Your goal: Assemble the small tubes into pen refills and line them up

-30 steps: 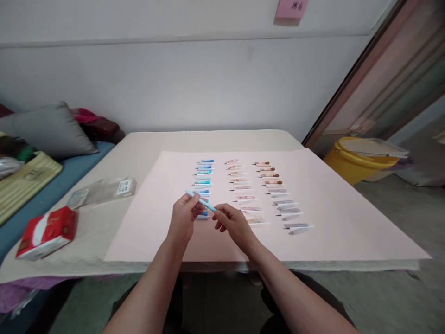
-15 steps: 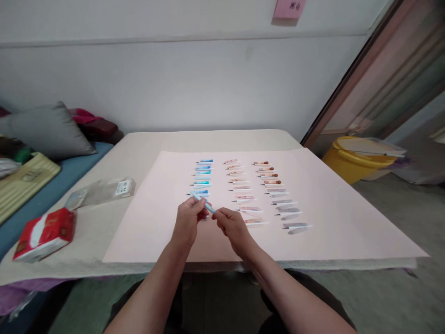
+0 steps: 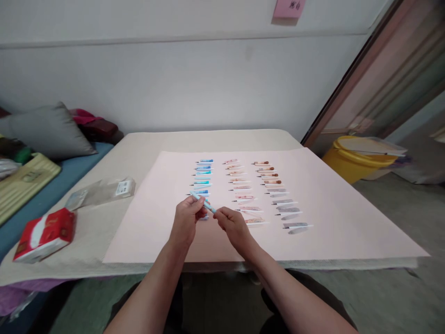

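Observation:
A light blue pen (image 3: 205, 203) is pinched at both ends between my two hands above the near part of a pink paper sheet (image 3: 330, 222). My left hand (image 3: 186, 219) grips its upper left part with closed fingers. My right hand (image 3: 233, 225) pinches the lower right end. On the sheet lie three rows of pens and caps: a blue row (image 3: 202, 177) just beyond my left hand, a pink patterned row (image 3: 240, 190) in the middle, and a brown and grey row (image 3: 278, 195) on the right.
A beige cloth covers the table (image 3: 146, 144). A clear plastic bag (image 3: 100, 191) and a red tissue pack (image 3: 44, 233) lie at its left. A grey cushion (image 3: 45, 132) is further left on a blue surface. A yellow bucket (image 3: 358, 160) stands at the right.
The pen shows shorter between my hands than a second ago, and my hands have come slightly closer together. The items on the sheet have not moved.

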`<state>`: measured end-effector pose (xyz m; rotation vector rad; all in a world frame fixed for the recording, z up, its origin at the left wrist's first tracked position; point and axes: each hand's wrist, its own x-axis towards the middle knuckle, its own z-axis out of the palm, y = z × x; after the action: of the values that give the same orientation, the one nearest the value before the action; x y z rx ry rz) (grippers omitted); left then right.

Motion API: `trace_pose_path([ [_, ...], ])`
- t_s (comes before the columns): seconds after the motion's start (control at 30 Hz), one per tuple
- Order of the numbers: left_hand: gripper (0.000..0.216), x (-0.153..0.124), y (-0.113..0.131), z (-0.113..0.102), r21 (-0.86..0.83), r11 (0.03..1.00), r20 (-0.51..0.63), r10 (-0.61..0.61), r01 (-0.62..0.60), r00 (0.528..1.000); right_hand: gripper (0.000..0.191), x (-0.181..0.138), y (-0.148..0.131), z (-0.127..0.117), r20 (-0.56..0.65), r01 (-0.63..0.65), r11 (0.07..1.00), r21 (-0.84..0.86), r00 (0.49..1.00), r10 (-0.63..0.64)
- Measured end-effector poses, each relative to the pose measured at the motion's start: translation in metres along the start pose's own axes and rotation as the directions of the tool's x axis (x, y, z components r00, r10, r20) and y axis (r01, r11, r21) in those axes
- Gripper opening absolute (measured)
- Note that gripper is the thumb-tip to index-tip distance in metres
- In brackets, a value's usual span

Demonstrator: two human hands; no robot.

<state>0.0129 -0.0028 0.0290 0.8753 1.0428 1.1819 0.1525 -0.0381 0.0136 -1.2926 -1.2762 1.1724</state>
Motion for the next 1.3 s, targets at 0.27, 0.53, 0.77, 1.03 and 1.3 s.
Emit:
trace_pose_path([
  [0.27,0.023,-0.001,0.003,0.001,-0.035,0.999,0.077,0.023,-0.020,0.997,0.023,0.000,-0.004,-0.001,0.111,-0.227,0.929,0.293,0.973,0.203],
  [0.53,0.023,0.001,0.007,-0.001,-0.076,0.997,0.076,0.018,-0.012,0.997,0.028,-0.001,-0.009,-0.003,0.176,-0.252,0.909,0.333,0.963,0.202],
  [0.77,0.021,0.016,0.015,-0.021,-0.216,0.973,-0.117,0.055,-0.079,0.992,0.040,-0.001,-0.004,-0.009,0.240,-0.315,0.842,0.438,0.944,0.228],
  [1.03,0.020,0.013,0.017,-0.017,-0.234,0.969,-0.151,0.046,-0.081,0.988,0.026,0.002,-0.006,-0.008,0.130,-0.184,0.875,0.448,0.982,0.139],
  [1.3,0.020,0.013,0.015,-0.019,-0.230,0.969,-0.156,0.057,-0.092,0.986,0.024,0.000,-0.005,-0.007,0.132,-0.184,0.913,0.364,0.981,0.145],
])
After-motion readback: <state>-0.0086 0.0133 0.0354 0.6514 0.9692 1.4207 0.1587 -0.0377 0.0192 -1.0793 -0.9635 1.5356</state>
